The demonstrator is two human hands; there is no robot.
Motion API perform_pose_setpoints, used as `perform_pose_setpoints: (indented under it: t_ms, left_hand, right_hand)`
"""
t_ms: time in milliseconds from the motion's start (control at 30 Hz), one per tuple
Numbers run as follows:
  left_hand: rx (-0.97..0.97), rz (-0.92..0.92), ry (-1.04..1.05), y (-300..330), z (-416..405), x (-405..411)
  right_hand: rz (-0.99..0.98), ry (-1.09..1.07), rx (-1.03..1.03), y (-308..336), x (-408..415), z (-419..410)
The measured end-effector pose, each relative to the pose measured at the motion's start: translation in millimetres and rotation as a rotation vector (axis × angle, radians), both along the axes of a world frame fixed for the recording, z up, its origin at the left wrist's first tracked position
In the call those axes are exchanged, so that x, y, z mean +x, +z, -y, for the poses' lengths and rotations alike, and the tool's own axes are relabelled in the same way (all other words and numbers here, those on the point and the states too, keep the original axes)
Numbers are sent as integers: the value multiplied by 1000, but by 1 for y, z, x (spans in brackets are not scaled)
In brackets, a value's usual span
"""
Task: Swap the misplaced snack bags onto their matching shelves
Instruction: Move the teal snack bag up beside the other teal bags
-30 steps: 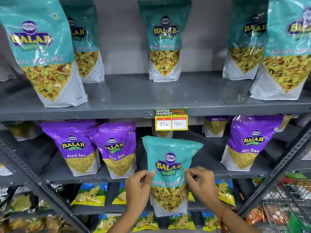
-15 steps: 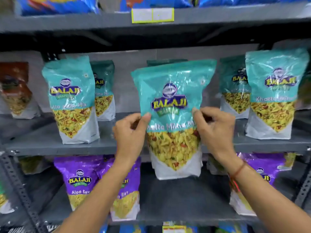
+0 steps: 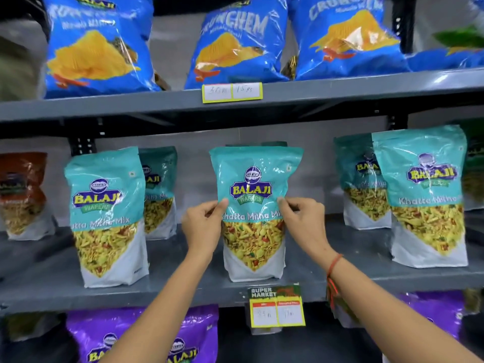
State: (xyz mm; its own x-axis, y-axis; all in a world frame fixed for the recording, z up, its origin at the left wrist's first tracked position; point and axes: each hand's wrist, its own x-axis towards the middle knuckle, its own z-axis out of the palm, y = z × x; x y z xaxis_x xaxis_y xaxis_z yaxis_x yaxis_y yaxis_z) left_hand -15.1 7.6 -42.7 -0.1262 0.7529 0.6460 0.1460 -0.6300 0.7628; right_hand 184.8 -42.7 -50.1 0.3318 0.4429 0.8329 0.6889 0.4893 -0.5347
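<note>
A teal Khatta Mitha Mix bag (image 3: 255,184) stands upright in the middle of the grey middle shelf (image 3: 183,289). My left hand (image 3: 201,224) pinches its left edge and my right hand (image 3: 305,221) pinches its right edge, both at mid height. Its base rests on or just above the shelf; which one I cannot tell. More teal bags of the same kind stand on this shelf at the left (image 3: 107,213) and at the right (image 3: 424,195). Purple Aloo Sev bags (image 3: 104,334) fill the shelf below.
Blue Crunchem chip bags (image 3: 235,43) line the top shelf. A dark red snack bag (image 3: 23,195) stands at the far left of the middle shelf. A yellow price tag (image 3: 276,307) hangs from the middle shelf's front edge below the held bag.
Both hands have lifted the teal bag from the purple-bag shelf up to the middle shelf and moved it back among the other teal bags. The view has tilted upward.
</note>
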Motion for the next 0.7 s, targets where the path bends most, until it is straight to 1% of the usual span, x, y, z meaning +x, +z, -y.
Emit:
perform_pose_setpoints:
  t_ms: [67, 167, 233, 267, 333, 400, 433, 500, 600, 700]
  left_hand:
    - [-5, -31, -18, -1, -2, 0]
    - [-87, -86, -115, -8, -6, -4]
    - [-191, -126, -204, -18, -6, -13]
    - [-244, -169, -250, -26, -5, -20]
    - [-334, -308, -333, -45, -4, -33]
    - [-394, -447, -409, -61, 0, -42]
    - [-406, -474, -427, -68, 1, -43]
    - [-387, -453, -400, -75, 3, -42]
    - [-346, -458, -314, -78, -1, -35]
    - [-342, -478, -292, -79, -4, -24]
  right_hand:
    - [-35, 16, -22, -1, 3, -3]
    - [-118, 81, -140, -7, 8, -2]
    - [-209, 229, -310, -18, 13, 3]
    - [-209, 308, -420, -27, 17, 6]
    - [-117, 387, -623, -45, 24, 11]
    - [26, 374, -733, -60, 26, 14]
    - [78, 340, -747, -65, 25, 14]
    - [127, 296, -727, -68, 24, 12]
    - [121, 307, -729, -67, 26, 11]
    - [79, 348, -767, -64, 34, 11]
